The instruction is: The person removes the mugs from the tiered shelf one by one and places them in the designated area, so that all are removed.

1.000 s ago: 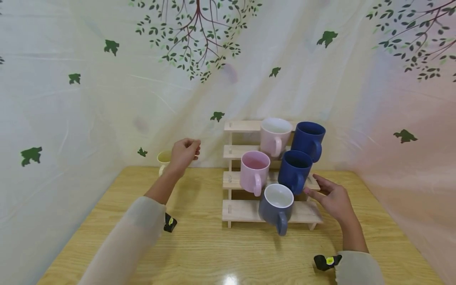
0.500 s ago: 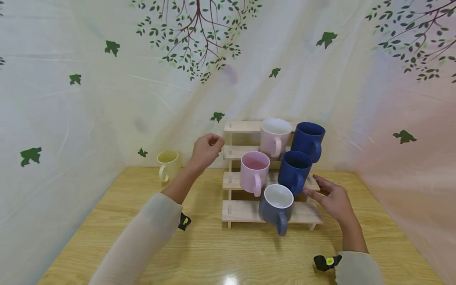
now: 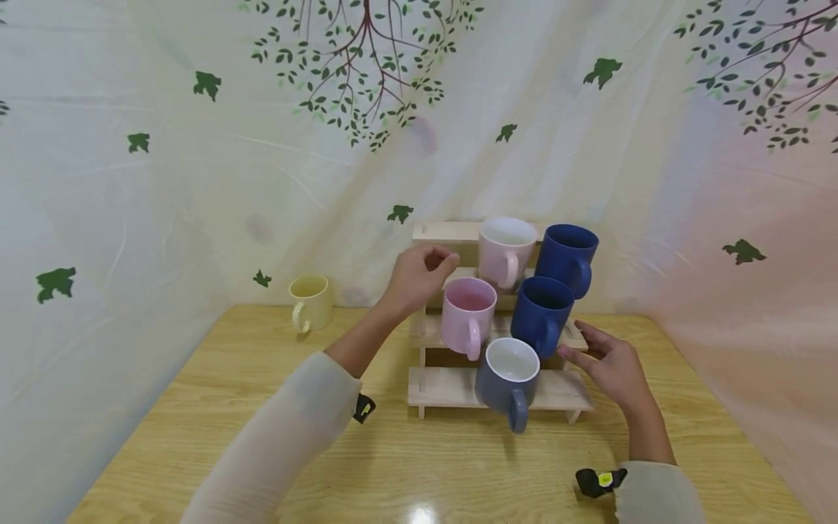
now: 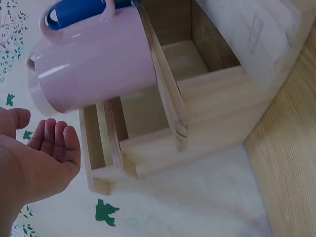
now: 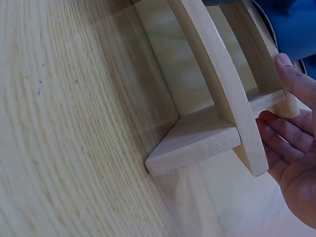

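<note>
A tiered wooden shelf holds several mugs. My left hand is beside the upper left of the pink mug, its fingers loosely bent with nothing in them. In the left wrist view a gap shows between those fingers and the rim of the pink mug. My right hand grips the right end of the second step from the bottom, thumb in front and fingers behind. The dark blue mug stands just left of that thumb. In the right wrist view the fingers partly pass behind the wood.
Higher up stand a pale pink mug and another dark blue mug. A grey-blue mug with white inside is on the lowest step. A yellow mug stands at the table's back left. A leaf-printed cloth hangs behind.
My left hand has moved right, from in front of the yellow mug to beside the pink mug. The right hand keeps its place on the shelf.
</note>
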Action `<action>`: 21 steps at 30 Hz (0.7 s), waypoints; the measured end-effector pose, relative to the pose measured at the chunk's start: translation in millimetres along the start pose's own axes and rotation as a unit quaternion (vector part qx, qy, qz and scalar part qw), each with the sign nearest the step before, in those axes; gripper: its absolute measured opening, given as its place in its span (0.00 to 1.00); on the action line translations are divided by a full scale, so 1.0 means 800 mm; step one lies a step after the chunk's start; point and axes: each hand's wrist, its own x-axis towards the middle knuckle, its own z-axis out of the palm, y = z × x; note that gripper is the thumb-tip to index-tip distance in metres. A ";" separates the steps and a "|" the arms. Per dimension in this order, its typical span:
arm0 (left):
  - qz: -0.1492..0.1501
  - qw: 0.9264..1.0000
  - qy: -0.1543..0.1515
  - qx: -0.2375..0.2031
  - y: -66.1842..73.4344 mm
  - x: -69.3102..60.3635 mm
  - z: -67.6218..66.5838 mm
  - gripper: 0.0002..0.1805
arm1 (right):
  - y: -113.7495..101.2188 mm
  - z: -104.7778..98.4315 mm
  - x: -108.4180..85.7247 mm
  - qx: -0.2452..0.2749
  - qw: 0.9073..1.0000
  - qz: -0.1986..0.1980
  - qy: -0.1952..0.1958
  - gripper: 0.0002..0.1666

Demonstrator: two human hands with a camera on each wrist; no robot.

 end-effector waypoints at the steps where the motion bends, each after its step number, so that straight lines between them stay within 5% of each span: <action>1: 0.001 1.000 -0.003 -0.003 0.002 0.001 0.003 0.14 | 0.000 0.000 0.000 0.001 1.000 0.000 0.001 0.53; 21: 0.010 0.998 -0.060 0.007 0.038 0.006 0.049 0.14 | 0.001 0.000 -0.001 0.001 1.000 0.000 0.004 0.52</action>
